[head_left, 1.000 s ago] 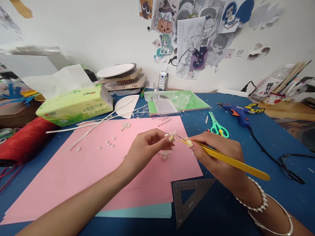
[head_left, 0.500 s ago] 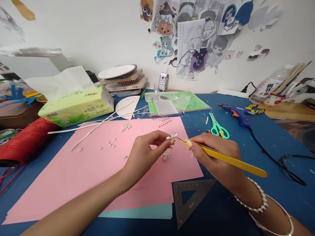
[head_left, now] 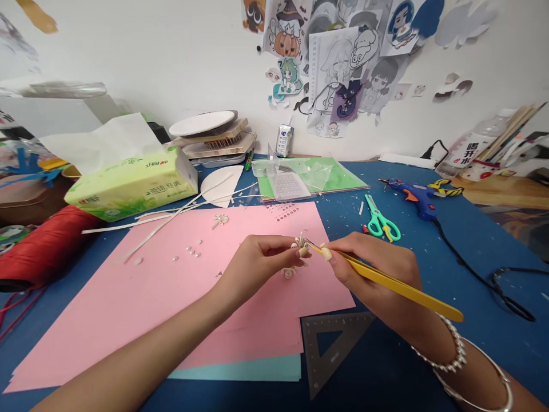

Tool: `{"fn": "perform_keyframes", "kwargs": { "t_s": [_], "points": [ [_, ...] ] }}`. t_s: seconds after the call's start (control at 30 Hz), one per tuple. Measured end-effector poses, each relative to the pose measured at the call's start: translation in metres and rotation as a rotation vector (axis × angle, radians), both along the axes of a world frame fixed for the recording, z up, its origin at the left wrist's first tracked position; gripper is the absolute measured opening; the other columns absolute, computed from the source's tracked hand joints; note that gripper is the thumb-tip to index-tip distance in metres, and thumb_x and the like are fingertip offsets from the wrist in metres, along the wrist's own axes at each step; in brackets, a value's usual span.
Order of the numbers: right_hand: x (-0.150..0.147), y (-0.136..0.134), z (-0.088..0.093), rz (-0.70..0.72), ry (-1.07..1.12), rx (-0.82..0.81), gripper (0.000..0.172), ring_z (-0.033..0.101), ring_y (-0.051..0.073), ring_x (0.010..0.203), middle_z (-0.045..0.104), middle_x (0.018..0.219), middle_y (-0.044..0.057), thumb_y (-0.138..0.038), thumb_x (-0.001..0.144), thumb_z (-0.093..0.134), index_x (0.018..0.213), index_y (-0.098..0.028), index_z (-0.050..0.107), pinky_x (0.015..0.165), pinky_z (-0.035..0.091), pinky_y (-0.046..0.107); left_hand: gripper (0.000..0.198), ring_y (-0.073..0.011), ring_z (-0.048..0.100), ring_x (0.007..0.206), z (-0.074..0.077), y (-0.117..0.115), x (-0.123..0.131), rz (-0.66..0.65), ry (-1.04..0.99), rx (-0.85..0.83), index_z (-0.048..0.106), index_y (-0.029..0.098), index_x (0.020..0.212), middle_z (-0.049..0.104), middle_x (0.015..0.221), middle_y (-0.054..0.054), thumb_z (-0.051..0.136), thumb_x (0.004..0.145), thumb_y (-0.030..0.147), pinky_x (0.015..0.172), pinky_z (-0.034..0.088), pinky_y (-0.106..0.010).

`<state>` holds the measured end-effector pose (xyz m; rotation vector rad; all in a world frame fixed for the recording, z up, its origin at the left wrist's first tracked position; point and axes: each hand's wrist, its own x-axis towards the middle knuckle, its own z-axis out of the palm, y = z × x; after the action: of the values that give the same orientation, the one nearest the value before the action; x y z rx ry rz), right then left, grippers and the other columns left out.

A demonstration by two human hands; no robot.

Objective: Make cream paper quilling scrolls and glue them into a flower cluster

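Note:
Between thumb and fingertips, my left hand (head_left: 261,260) pinches a small white curled-paper piece (head_left: 301,242) above the pink paper (head_left: 171,297). Closed around a pair of yellow tweezers (head_left: 390,284) is my right hand (head_left: 371,266); the tweezer tips meet the piece, partly hidden by the fingers. Below the left fingertips a white coiled paper ornament (head_left: 288,273) lies on the pink sheet. Another white ornament (head_left: 220,220) rests farther back, and several white beads (head_left: 191,250) are scattered to the left.
Green scissors (head_left: 379,219), a blue glue gun (head_left: 414,197) and its cable are at right. A triangle ruler (head_left: 315,366) lies in front. White paper strips (head_left: 163,220), a tissue pack (head_left: 132,186) and a red thread spool (head_left: 51,246) occupy the left; a green folder (head_left: 343,178) lies behind.
The white piece has been turned in my left fingers so its strips now point more upward. The left hand has shifted slightly right; the tweezers stay at the piece.

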<state>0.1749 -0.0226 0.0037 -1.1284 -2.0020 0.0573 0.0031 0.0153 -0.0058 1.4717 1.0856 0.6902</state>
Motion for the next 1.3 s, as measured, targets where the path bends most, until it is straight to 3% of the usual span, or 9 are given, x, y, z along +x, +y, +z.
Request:
{"fn": "perform_keyframes", "kwargs": {
  "t_s": [0.13,0.47,0.6,0.8,1.1,1.3],
  "points": [
    [0.001,-0.001,-0.001,-0.018,0.025,-0.029,0.012,0.056,0.008,0.056,0.062,0.063,0.000,-0.014,0.076,0.049,0.072,-0.016,0.060,0.052,0.041,0.020,0.020,-0.0144,0.060,0.067,0.000,-0.001,0.001,0.034,0.024,0.040,0.067,0.016,0.080,0.066,0.073,-0.003,0.058,0.072,0.032,0.062,0.046,-0.022],
    [-0.001,0.000,-0.004,-0.047,0.022,-0.002,0.010,0.055,0.008,0.056,0.062,0.062,-0.001,-0.015,0.077,0.049,0.073,-0.017,0.058,0.052,0.042,0.019,0.013,-0.0126,0.058,0.060,-0.001,-0.008,0.004,0.092,0.172,0.354,0.064,0.017,0.072,0.064,0.063,0.000,0.056,0.073,0.027,0.058,0.044,-0.021],
    [-0.004,-0.001,-0.011,-0.027,-0.141,0.210,0.006,0.058,0.012,0.065,0.064,0.069,0.003,-0.013,0.075,0.053,0.079,-0.014,0.058,0.062,0.046,0.023,0.012,-0.0114,0.058,0.059,-0.003,-0.007,0.004,0.085,0.163,0.348,0.061,0.016,0.071,0.063,0.063,0.000,0.054,0.074,0.025,0.058,0.044,-0.020],
    [-0.004,-0.002,-0.020,-0.027,-0.364,0.450,0.020,0.060,0.017,0.068,0.066,0.075,0.008,-0.013,0.070,0.060,0.089,-0.007,0.057,0.062,0.049,0.028,0.011,-0.0102,0.055,0.059,-0.003,-0.007,0.003,0.065,0.099,0.296,0.059,0.016,0.069,0.061,0.064,0.001,0.052,0.075,0.022,0.058,0.043,-0.019],
    [-0.005,-0.004,-0.019,-0.043,-0.428,0.470,0.021,0.060,0.018,0.066,0.067,0.076,0.010,-0.012,0.071,0.059,0.091,-0.005,0.058,0.059,0.051,0.030,0.018,-0.0129,0.058,0.061,-0.002,-0.005,0.003,0.043,0.040,0.150,0.062,0.015,0.069,0.063,0.066,-0.002,0.052,0.075,0.030,0.056,0.043,-0.020],
    [-0.003,-0.003,-0.020,-0.003,-0.470,0.464,0.024,0.061,0.019,0.073,0.067,0.083,0.011,-0.010,0.071,0.059,0.095,-0.003,0.058,0.065,0.051,0.030,0.016,-0.0137,0.058,0.066,-0.003,-0.003,0.002,0.044,0.086,0.251,0.064,0.016,0.071,0.064,0.068,-0.002,0.052,0.075,0.025,0.060,0.043,-0.021]
  ]
}}
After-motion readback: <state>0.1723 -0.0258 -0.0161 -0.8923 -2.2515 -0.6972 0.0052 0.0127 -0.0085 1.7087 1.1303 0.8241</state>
